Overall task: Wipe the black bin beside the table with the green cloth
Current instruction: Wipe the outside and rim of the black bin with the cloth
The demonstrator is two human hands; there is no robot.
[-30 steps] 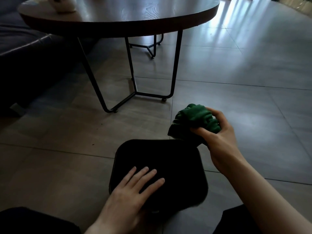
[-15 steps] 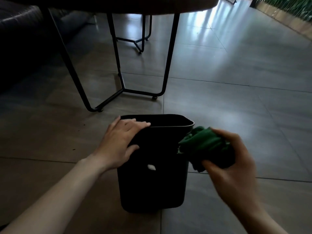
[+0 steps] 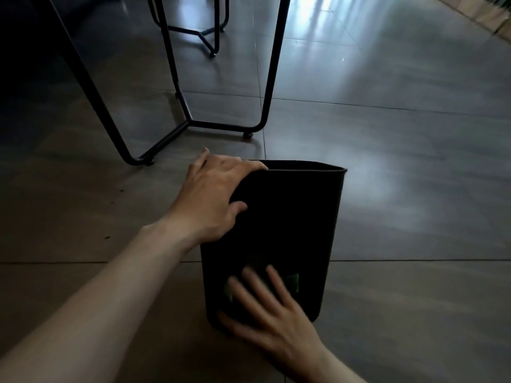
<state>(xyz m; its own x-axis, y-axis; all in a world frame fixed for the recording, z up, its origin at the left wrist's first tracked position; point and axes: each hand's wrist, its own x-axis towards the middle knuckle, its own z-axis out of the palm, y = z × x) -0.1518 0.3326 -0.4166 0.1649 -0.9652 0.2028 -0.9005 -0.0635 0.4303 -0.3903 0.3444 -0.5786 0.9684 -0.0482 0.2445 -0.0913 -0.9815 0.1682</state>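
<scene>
1. The black bin [image 3: 287, 233] is seen standing on the tiled floor [image 3: 401, 167], just in front of the table legs [image 3: 269, 78], its near wall turned toward the camera and its rim facing up and away.

2. The green cloth [image 3: 293, 281] is pressed flat against the lower part of that near wall; only small patches of green are shown beside and between the fingers, the rest being covered.

3. The right hand [image 3: 272, 313] is laid over the cloth with its palm toward the bin. Its fingers [image 3: 255, 280] are spread and stretched upward, pressing the cloth to the wall rather than pinching it (the hand is blurred, so exact contact of each fingertip cannot be told).

4. The left hand [image 3: 213, 197] is placed on the upper left corner of the bin. Its fingers are held close together and curled over the rim, while the thumb [image 3: 239, 210] is set against the outer wall, so the corner is gripped between them.

5. The left forearm is stretched across from the lower left of the view; the right wrist comes in from the bottom edge.

6. Thin black metal table legs, joined by a bar along the floor, are seen behind the bin, with a second frame further back. Pale light is reflected on the tiles to the right.
</scene>
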